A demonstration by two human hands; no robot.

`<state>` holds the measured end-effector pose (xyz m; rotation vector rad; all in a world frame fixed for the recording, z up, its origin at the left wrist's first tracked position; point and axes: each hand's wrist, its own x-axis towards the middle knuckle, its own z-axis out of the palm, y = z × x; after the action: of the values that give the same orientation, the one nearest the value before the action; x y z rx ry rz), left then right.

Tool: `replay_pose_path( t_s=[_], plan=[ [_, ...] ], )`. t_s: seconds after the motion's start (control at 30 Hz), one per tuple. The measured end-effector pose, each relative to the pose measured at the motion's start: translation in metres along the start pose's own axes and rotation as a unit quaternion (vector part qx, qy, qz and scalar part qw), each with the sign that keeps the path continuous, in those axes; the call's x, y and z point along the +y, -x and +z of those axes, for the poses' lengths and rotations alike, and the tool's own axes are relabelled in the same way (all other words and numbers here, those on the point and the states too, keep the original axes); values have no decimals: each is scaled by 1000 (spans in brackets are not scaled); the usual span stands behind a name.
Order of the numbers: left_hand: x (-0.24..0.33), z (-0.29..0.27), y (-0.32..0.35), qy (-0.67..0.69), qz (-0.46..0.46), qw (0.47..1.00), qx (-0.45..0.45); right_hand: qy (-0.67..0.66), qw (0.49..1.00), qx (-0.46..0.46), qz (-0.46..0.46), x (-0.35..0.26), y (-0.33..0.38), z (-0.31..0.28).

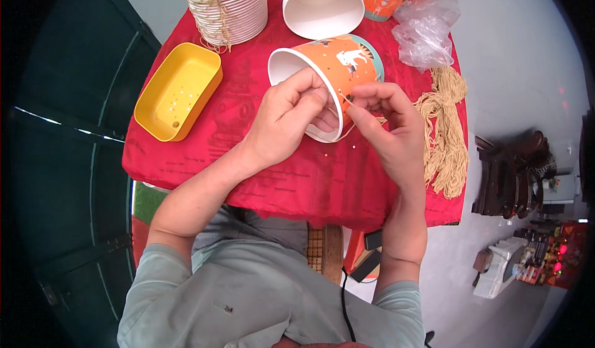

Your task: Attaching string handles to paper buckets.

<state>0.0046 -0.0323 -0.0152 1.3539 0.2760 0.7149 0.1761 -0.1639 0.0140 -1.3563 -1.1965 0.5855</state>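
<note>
An orange paper bucket [338,53] with a white rim and printed pictures lies tilted on the table, its mouth toward the left. My left hand [282,115] is closed on its rim, with some fingers inside the mouth. On the outer side of the wall, my right hand [393,128] pinches a thin tan string [347,99] close to the rim. Part of the string hangs below the bucket's edge; where it passes through or around the wall is hard to make out. A bundle of tan strings [447,140] lies to the right of my right hand.
A yellow plastic box [202,103] with small bits inside stands at left. Stacked buckets [232,16], a white-lined bucket [323,29] and another stack [377,1] stand at the back. A clear plastic bag [424,35] lies back right on the red tablecloth [279,190].
</note>
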Motion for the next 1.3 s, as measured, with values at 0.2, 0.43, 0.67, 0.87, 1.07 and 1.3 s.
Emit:
replay_pose_path(
  t_s=[0.2, 0.43, 0.67, 0.87, 1.07, 1.3],
  plan=[
    [-3, -3, 0, 17, 2, 1000, -7, -171, 984, -17, 43, 1, 0, -8],
    [-8, 1, 2, -125, 120, 985, 28, 120, 983, 62, -128, 0, 1, 12],
    [5, 5, 1, -322, 248, 912, 48, 295, 906, 87, -291, 9, -5, 20],
    [6, 8, -2, -371, 298, 879, 30, 321, 886, 108, -316, 16, -8, 18],
    [-5, 4, 3, -273, 272, 923, -2, 281, 900, 110, -315, 16, -7, 11],
    [16, 9, 6, -227, 134, 965, -5, 114, 954, 73, -267, 14, -7, 3]
  ],
)
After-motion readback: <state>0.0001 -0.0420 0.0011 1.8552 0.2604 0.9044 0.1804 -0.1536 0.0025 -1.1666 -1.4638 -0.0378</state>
